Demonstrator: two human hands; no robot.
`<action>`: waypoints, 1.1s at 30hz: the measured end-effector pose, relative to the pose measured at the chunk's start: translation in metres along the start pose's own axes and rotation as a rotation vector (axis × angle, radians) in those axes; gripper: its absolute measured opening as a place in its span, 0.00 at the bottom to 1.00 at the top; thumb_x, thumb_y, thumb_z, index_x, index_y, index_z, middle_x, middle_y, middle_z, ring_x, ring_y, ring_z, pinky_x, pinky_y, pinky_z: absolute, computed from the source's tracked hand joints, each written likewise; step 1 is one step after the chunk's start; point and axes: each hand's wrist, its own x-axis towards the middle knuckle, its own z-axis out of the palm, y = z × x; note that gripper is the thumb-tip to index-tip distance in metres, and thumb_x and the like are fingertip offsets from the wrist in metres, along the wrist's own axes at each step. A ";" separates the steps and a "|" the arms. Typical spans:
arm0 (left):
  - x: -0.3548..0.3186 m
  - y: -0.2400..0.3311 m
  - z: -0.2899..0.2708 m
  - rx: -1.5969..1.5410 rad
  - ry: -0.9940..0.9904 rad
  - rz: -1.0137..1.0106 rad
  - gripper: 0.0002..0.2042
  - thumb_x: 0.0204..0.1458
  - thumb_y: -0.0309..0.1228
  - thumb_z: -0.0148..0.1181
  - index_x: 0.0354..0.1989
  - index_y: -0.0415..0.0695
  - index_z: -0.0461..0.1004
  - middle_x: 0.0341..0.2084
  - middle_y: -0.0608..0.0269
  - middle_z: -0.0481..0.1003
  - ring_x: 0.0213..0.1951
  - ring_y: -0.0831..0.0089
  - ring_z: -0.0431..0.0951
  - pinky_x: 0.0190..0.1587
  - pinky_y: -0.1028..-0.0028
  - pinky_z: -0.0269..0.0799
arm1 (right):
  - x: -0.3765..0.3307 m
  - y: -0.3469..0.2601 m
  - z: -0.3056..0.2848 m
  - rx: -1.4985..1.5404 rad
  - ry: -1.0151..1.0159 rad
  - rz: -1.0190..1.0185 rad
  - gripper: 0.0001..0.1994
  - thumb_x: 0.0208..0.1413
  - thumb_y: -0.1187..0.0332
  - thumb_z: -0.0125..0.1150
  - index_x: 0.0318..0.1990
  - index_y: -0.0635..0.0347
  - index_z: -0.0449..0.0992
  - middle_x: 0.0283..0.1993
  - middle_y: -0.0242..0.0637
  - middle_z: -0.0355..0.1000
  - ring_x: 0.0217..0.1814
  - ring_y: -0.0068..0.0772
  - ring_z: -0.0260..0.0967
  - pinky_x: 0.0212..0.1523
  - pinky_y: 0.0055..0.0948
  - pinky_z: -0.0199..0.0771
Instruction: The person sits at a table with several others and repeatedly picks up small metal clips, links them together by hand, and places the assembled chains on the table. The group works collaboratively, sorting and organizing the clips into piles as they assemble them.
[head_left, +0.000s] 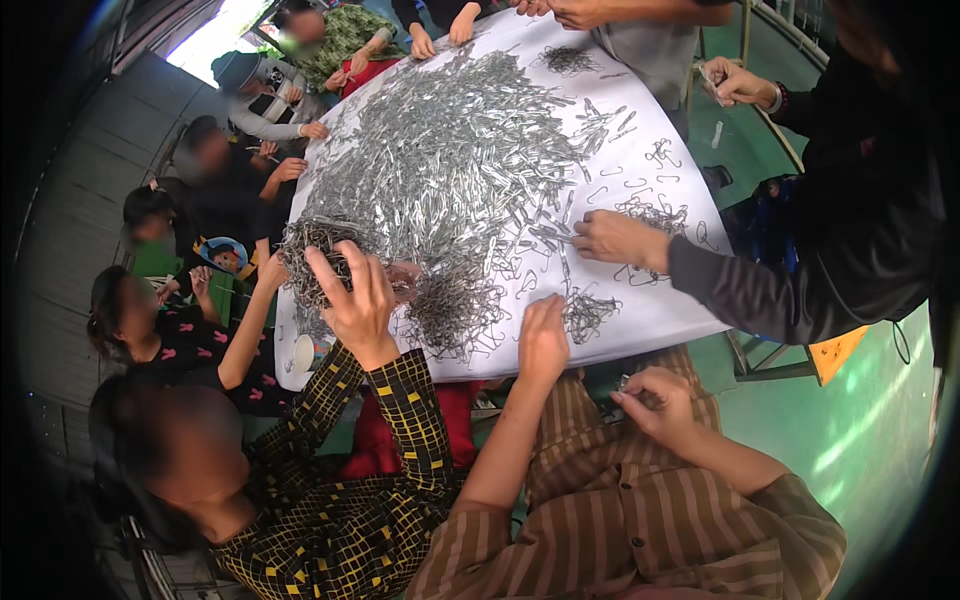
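Observation:
My left hand [543,342] rests at the near edge of the white-covered table [690,318], its fingers drawn together. Whatever it may pinch is hidden. Just right of it lies a small heap of thin wire hooks [590,316]. Over my lap, my right hand [662,405] grips a small shiny metal piece [622,384] between thumb and fingers; most of the piece is covered. A larger heap of wire hooks [455,315] is left of my left hand. Beyond it spreads a broad mound of flat silvery metal clips [450,150].
A neighbour in a checked sleeve [408,415] lifts a tangled bundle of wire hooks [322,262] at left. From the right, a dark-sleeved person's hand [622,240] reaches over the table beside more hooks [655,215]. Other people sit around. A paper cup [304,352] stands at the left edge.

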 end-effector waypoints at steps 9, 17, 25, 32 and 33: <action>0.017 -0.040 -0.003 0.140 0.036 -0.074 0.14 0.47 0.15 0.50 0.43 0.32 0.76 0.41 0.48 0.75 0.46 0.52 0.73 0.52 0.63 0.68 | 0.000 -0.001 0.003 -0.006 0.013 -0.036 0.06 0.41 0.78 0.69 0.23 0.62 0.75 0.22 0.37 0.74 0.24 0.34 0.70 0.27 0.29 0.67; 0.022 -0.058 -0.017 -0.016 0.044 -0.246 0.14 0.46 0.15 0.51 0.40 0.36 0.78 0.39 0.51 0.76 0.45 0.54 0.73 0.50 0.65 0.69 | -0.002 0.003 0.001 0.006 0.028 -0.013 0.06 0.41 0.77 0.69 0.23 0.62 0.75 0.22 0.36 0.73 0.24 0.34 0.70 0.27 0.29 0.66; 0.024 -0.036 -0.016 -0.104 -0.138 -0.064 0.15 0.46 0.14 0.49 0.40 0.36 0.78 0.38 0.51 0.75 0.43 0.53 0.73 0.49 0.66 0.69 | -0.002 0.003 0.001 -0.004 0.011 -0.017 0.06 0.42 0.77 0.69 0.24 0.62 0.75 0.23 0.37 0.73 0.24 0.34 0.70 0.27 0.29 0.67; -0.003 -0.048 -0.053 -0.034 0.046 -0.358 0.12 0.46 0.15 0.51 0.35 0.38 0.80 0.34 0.49 0.76 0.35 0.51 0.77 0.41 0.64 0.73 | -0.003 0.006 -0.003 0.014 0.044 0.004 0.07 0.42 0.78 0.69 0.24 0.62 0.75 0.23 0.37 0.73 0.24 0.32 0.70 0.25 0.28 0.66; -0.010 -0.044 -0.052 0.015 0.014 -0.370 0.12 0.46 0.15 0.51 0.35 0.38 0.80 0.34 0.49 0.76 0.35 0.52 0.77 0.42 0.64 0.73 | -0.002 0.008 -0.003 0.015 0.041 0.003 0.07 0.42 0.78 0.69 0.24 0.62 0.75 0.23 0.37 0.73 0.24 0.32 0.70 0.25 0.28 0.66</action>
